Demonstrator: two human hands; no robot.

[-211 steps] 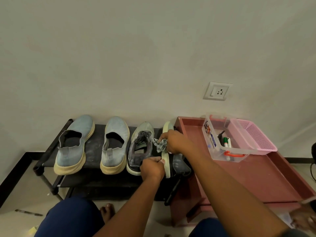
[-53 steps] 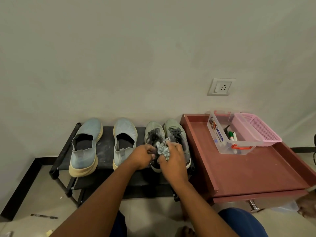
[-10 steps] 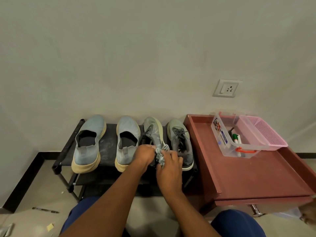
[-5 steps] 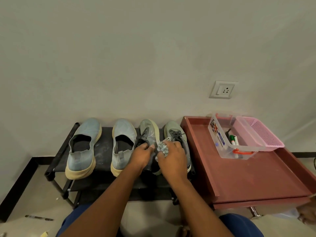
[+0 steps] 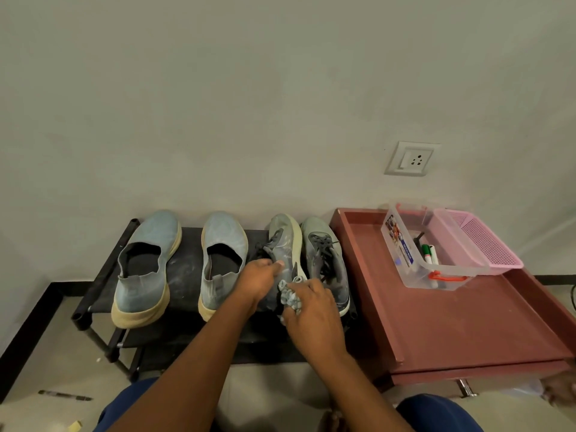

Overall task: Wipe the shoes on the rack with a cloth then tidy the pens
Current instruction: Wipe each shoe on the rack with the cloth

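- My left hand (image 5: 260, 280) grips the grey lace-up sneaker (image 5: 285, 244) at its collar and tips it onto its side, sole edge turned toward my right hand.
- My right hand (image 5: 311, 310) is curled round the bunched cloth (image 5: 290, 296), pressing it against that sneaker's heel end.
- Just beyond my right hand the sneaker's mate (image 5: 327, 260) sits flat on the rack (image 5: 184, 269); to the left of my left hand stand the two blue slip-ons (image 5: 146, 266), upright and touching nothing I hold.
- Further right of my right hand, the clear box (image 5: 402, 244) on the red tray table (image 5: 452, 322) holds the markers (image 5: 428, 254); a pink basket (image 5: 486, 244) leans on it.
- One loose pen (image 5: 64, 395) lies on the floor, well to the left of my left arm.
- Risks, as I judge them: the tilted sneaker could roll off the rack's front edge if my left grip slackens; the loose laces may snag the cloth; and that floor pen is easy to forget when tidying starts.
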